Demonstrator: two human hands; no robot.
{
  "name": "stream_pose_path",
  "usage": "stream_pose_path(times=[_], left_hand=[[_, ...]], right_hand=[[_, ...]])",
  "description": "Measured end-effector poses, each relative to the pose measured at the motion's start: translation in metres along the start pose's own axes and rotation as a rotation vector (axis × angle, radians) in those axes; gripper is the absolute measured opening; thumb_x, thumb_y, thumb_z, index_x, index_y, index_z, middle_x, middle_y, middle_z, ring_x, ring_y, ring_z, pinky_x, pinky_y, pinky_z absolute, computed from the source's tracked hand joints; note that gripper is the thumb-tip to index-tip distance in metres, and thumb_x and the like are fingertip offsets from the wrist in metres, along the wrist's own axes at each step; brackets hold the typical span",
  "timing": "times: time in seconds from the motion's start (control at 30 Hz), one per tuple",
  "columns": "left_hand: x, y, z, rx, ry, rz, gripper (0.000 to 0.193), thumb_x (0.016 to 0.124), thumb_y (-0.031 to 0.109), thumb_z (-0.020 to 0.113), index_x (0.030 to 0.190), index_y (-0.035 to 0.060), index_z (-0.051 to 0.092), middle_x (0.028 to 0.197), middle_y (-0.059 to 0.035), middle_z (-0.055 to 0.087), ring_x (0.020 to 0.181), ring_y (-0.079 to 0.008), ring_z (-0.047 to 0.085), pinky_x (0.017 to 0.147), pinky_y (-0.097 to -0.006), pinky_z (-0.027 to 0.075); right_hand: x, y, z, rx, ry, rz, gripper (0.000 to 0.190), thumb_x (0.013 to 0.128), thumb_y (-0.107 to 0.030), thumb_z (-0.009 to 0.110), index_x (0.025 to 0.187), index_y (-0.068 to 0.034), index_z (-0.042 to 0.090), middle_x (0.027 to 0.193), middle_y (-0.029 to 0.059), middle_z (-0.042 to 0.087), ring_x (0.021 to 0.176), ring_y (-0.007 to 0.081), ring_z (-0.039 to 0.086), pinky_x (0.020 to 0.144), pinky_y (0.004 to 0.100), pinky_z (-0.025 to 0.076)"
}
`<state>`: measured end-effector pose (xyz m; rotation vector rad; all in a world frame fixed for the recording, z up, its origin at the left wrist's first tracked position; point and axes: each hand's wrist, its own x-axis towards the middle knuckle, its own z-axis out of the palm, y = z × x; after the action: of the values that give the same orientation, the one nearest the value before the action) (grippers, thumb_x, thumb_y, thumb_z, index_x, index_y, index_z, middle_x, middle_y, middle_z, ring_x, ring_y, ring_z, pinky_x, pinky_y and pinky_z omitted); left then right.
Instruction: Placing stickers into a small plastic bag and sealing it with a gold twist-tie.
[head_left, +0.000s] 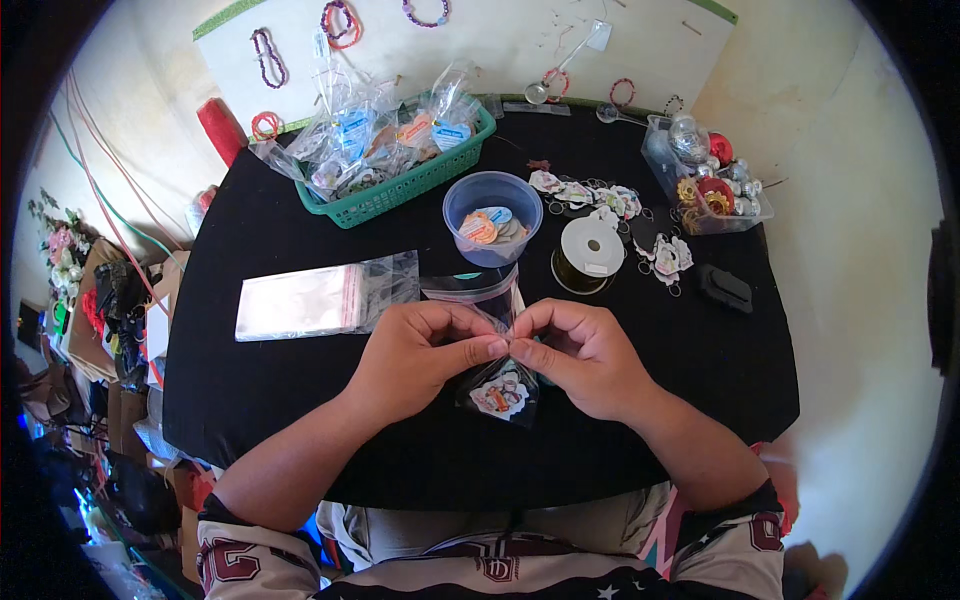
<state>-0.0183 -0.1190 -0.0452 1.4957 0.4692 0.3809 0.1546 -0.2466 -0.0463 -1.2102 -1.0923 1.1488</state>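
Note:
A clear plastic bag (487, 367) is pinched at its gathered neck between the fingertips of my left hand (431, 352) and my right hand (574, 360). In its lower end lies a white scalloped keychain charm (499, 395) with a colourful print. The bag's upper part (491, 292) spreads out beyond my fingers. Whether a tie is in my fingertips is hidden. Just past the bag stands a translucent blue tub (491, 187) holding round orange and blue printed tags (487, 225). A white-faced spool (592, 247) sits to its right.
A stack of clear plastic bags (300, 304) lies left. Behind it a green basket (405, 187) holds filled bags. To the right are several keychains (664, 259), a black clip-like object (725, 288) and a clear box (754, 225) of baubles. Bracelets hang on a white board (495, 45).

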Motion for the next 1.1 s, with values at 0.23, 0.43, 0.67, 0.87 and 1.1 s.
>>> stream_pose_path(times=[0.23, 0.43, 0.67, 0.87, 1.1], left_hand=[[-0.001, 0.005, 0.002, -0.012, -0.048, -0.007, 0.015, 0.085, 0.007, 0.071, 0.098, -0.0015, 0.07, 0.094, -0.008, 0.071, 0.086, -0.0106, 0.064, 0.079, -0.025, 0.05], [-0.001, 0.004, 0.003, -0.062, -0.042, 0.072, 0.013, 0.087, 0.009, 0.069, 0.096, 0.0001, 0.071, 0.094, -0.0064, 0.07, 0.088, -0.0098, 0.062, 0.081, -0.025, 0.049], [0.002, -0.003, 0.003, -0.121, 0.0, 0.009, 0.015, 0.09, 0.012, 0.067, 0.098, -0.0014, 0.068, 0.093, -0.0054, 0.068, 0.087, -0.0087, 0.061, 0.08, -0.0236, 0.049], [0.003, -0.005, 0.001, -0.135, -0.022, -0.014, 0.019, 0.09, 0.012, 0.068, 0.102, -0.0025, 0.067, 0.096, -0.0056, 0.068, 0.089, -0.0079, 0.062, 0.081, -0.0219, 0.049], [0.003, -0.004, 0.005, -0.195, 0.028, -0.033, 0.02, 0.091, 0.014, 0.067, 0.102, -0.0035, 0.067, 0.095, -0.0057, 0.068, 0.086, -0.007, 0.061, 0.079, -0.0211, 0.049]], right_hand=[[0.001, 0.004, -0.001, -0.015, 0.018, -0.024, 0.013, 0.095, -0.014, 0.06, 0.1, -0.002, 0.059, 0.087, -0.0032, 0.057, 0.074, 0.0009, 0.05, 0.062, 0.0181, 0.041], [0.001, 0.002, -0.001, -0.029, 0.03, -0.038, 0.012, 0.095, -0.014, 0.06, 0.1, -0.003, 0.059, 0.087, -0.0033, 0.057, 0.074, 0.0004, 0.049, 0.061, 0.0185, 0.041], [0.001, 0.007, -0.002, -0.068, 0.035, -0.052, 0.013, 0.094, -0.015, 0.062, 0.099, -0.003, 0.06, 0.084, -0.0037, 0.057, 0.069, 0.0, 0.049, 0.058, 0.0174, 0.039], [0.001, 0.009, 0.0, -0.031, 0.08, -0.083, 0.013, 0.092, -0.013, 0.064, 0.099, -0.002, 0.063, 0.085, -0.0017, 0.061, 0.072, 0.0011, 0.053, 0.062, 0.0178, 0.043], [0.003, 0.009, 0.002, 0.091, 0.157, -0.048, 0.02, 0.091, -0.007, 0.064, 0.108, 0.003, 0.063, 0.095, 0.0058, 0.068, 0.084, 0.0067, 0.062, 0.075, 0.0206, 0.05]])
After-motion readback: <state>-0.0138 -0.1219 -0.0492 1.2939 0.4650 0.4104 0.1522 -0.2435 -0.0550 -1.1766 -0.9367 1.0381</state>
